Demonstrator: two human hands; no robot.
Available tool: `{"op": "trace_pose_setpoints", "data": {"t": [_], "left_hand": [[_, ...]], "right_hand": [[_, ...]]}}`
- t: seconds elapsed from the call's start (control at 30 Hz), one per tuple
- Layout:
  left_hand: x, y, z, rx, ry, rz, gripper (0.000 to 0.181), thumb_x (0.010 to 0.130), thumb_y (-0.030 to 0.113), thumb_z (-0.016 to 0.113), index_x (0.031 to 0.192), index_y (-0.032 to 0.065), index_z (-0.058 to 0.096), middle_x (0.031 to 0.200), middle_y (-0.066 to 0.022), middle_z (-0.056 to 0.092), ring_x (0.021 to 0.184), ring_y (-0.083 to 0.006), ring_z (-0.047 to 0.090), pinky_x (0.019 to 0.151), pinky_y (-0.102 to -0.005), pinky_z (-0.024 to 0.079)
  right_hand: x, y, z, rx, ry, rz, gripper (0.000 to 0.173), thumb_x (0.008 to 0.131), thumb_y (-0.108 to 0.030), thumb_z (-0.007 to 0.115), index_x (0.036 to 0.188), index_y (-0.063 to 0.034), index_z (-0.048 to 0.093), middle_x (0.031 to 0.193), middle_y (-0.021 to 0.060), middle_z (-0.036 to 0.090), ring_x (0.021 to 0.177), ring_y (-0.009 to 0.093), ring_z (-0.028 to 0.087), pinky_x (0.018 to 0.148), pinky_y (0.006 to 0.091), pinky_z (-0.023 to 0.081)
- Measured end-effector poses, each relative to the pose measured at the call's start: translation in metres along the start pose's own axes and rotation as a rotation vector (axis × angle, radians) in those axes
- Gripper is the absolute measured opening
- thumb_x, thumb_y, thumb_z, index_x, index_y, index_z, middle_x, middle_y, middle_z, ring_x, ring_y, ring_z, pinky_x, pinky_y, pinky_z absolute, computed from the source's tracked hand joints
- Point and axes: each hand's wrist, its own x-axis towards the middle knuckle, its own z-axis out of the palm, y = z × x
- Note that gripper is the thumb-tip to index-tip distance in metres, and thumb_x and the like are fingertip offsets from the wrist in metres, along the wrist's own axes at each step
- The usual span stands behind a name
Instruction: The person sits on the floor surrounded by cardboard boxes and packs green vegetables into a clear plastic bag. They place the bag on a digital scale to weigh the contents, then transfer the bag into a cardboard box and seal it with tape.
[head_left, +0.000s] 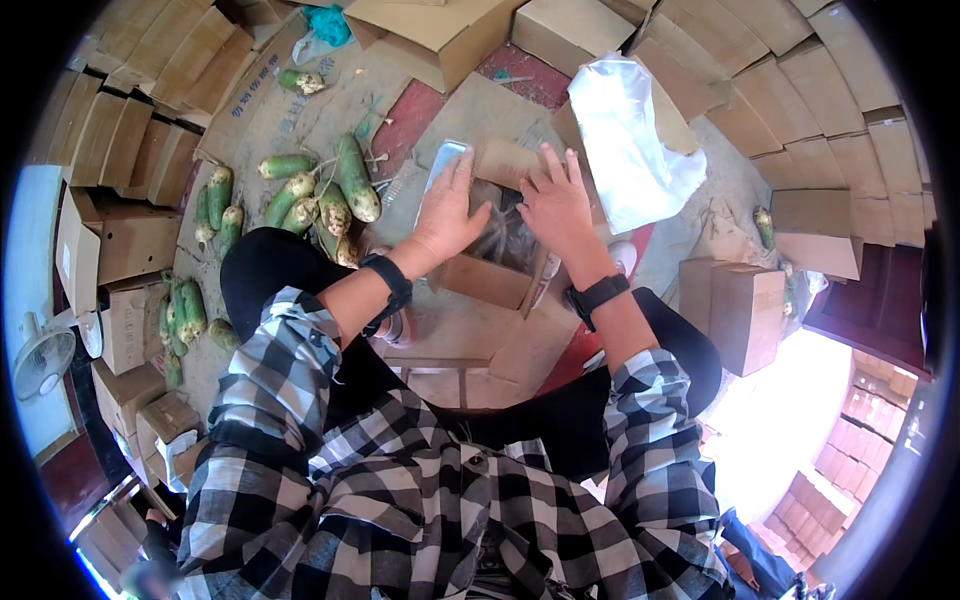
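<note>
An open cardboard box (486, 282) stands on the floor between my knees. Inside it lie dark contents under clear plastic (504, 234), too blurred to identify. My left hand (451, 201) is over the box's left edge, fingers stretched and thumb apart. A flat, shiny, pale object (442, 163) shows just beyond it, partly covered by the hand. Over the right edge is my right hand (556, 196), its fingers spread near the raised far flap (510, 160). Neither hand holds anything; whether they press on the cardboard cannot be told.
White plastic bags (626, 142) lie on a carton at right. Green radishes (351, 180) are heaped on flattened cardboard at left, with more (184, 311) farther left. Stacked cartons (825, 97) line the walls. A fan (43, 360) is at far left; another person's blue-clothed leg (761, 551) shows lower right.
</note>
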Motion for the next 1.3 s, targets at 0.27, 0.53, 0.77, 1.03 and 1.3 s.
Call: {"op": "trace_pose_setpoints", "data": {"t": [0.27, 0.53, 0.77, 1.03, 1.3], "left_hand": [[0.002, 0.017, 0.011, 0.223, 0.004, 0.045, 0.084, 0.073, 0.027, 0.067, 0.137, -0.0050, 0.022, 0.129, -0.0252, 0.038, 0.114, -0.0388, 0.042, 0.096, -0.0428, 0.037], [0.005, 0.018, 0.022, 0.334, -0.039, 0.016, 0.082, 0.068, 0.020, 0.066, 0.134, -0.0060, 0.024, 0.127, -0.0245, 0.039, 0.109, -0.0382, 0.043, 0.090, -0.0412, 0.042], [0.004, 0.011, 0.031, 0.425, 0.011, 0.049, 0.078, 0.068, 0.013, 0.061, 0.134, -0.0061, 0.025, 0.126, -0.0246, 0.039, 0.110, -0.0375, 0.042, 0.086, -0.0417, 0.044], [0.004, 0.016, 0.042, 0.510, 0.014, 0.034, 0.070, 0.072, 0.012, 0.057, 0.133, -0.0060, 0.029, 0.127, -0.0253, 0.039, 0.112, -0.0398, 0.041, 0.087, -0.0447, 0.040], [0.003, 0.009, 0.043, 0.372, 0.126, 0.047, 0.051, 0.081, 0.017, 0.048, 0.129, 0.0014, 0.041, 0.127, -0.0227, 0.042, 0.109, -0.0373, 0.043, 0.087, -0.0449, 0.039]], "right_hand": [[0.003, 0.005, 0.010, 0.140, 0.084, -0.006, 0.028, 0.084, -0.027, 0.050, 0.094, -0.0064, 0.067, 0.099, 0.0049, 0.063, 0.120, 0.026, 0.041, 0.109, 0.0474, 0.015], [0.005, 0.000, 0.007, 0.240, 0.197, 0.004, 0.026, 0.081, -0.017, 0.056, 0.102, -0.0049, 0.063, 0.115, 0.0109, 0.055, 0.122, 0.028, 0.039, 0.107, 0.0471, 0.023], [0.000, -0.012, 0.039, 0.700, 0.540, 0.434, 0.072, 0.079, -0.016, 0.059, 0.135, 0.0095, 0.022, 0.136, 0.0310, 0.029, 0.126, 0.042, 0.031, 0.105, 0.0462, 0.025], [0.016, -0.024, 0.053, 0.625, 0.496, 0.422, 0.065, 0.088, -0.024, 0.049, 0.134, 0.0124, 0.021, 0.136, 0.0314, 0.028, 0.126, 0.044, 0.030, 0.106, 0.0435, 0.023], [0.031, -0.037, 0.066, 0.430, 0.466, 0.505, 0.058, 0.088, -0.025, 0.045, 0.133, 0.0076, 0.029, 0.137, 0.0254, 0.031, 0.126, 0.042, 0.028, 0.106, 0.0478, 0.021]]}}
